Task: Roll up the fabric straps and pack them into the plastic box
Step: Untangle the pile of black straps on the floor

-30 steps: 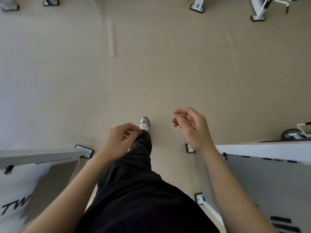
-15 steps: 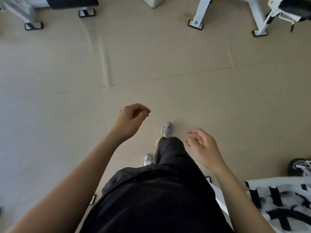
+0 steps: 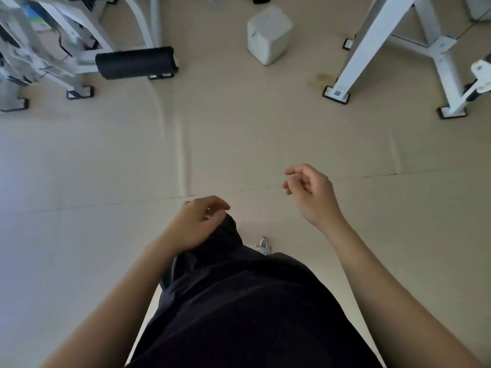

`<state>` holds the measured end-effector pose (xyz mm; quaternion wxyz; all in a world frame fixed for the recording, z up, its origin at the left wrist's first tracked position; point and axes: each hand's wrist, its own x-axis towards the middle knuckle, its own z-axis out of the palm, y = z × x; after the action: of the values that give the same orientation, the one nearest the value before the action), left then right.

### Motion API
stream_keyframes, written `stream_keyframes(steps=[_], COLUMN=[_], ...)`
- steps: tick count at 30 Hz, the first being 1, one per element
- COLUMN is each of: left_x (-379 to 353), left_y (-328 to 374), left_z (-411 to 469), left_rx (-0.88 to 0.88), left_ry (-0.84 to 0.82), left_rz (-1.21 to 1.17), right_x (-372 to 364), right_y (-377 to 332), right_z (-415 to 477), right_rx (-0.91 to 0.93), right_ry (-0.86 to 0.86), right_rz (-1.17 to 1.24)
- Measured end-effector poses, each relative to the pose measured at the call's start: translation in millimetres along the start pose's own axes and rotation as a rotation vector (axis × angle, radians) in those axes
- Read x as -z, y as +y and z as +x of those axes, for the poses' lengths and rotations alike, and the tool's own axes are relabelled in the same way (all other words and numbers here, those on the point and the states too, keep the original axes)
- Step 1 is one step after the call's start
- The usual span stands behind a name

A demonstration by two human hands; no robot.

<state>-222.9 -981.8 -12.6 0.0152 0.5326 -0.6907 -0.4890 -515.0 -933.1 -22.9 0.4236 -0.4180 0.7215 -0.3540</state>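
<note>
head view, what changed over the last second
The person walked forward across the beige floor: the white tables at the lower edges have dropped out of view, while a black padded roller, a white boxy container and white metal frame legs have come in at the top. The left hand and right hand stayed empty, fingers loosely curled.

Open floor (image 3: 106, 160) around the grip, obstacles set well beyond.
Bare room is seen ahead of the left hand (image 3: 196, 221) and right hand (image 3: 310, 195). Well beyond the left hand a black padded roller (image 3: 135, 62) on a white machine (image 3: 79, 58) is met; beyond the right, a white block (image 3: 268, 33) and slanted white frame legs (image 3: 372, 41). A dark trouser leg (image 3: 231, 245) lies just under the left hand.
</note>
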Motion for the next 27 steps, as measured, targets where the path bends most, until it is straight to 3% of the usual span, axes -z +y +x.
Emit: stream_keyframes(steps=[5, 9, 15, 19, 27], left_x=[79, 158, 270, 331, 413], left_y=[-6, 9, 82, 128, 206], left_z=[121, 237, 400, 511, 721], left_rx=[0.031, 0.007, -0.032, -0.063, -0.046], left_ry=[0.025, 0.032, 0.058, 0.068, 0.124], left_rz=[-0.017, -0.031, -0.167, -0.222, -0.172], right_x=[-18, -28, -18, 1, 55], right_y=[-69, -105, -142, -148, -175], right_z=[162, 273, 376, 448, 695], right_rx=[0.076, -0.007, -0.160, -0.250, -0.250], right_ry=[-0.011, -0.038, -0.109, -0.025, 0.011], right_rz=[0.074, 0.045, -0.082, -0.078, -0.025])
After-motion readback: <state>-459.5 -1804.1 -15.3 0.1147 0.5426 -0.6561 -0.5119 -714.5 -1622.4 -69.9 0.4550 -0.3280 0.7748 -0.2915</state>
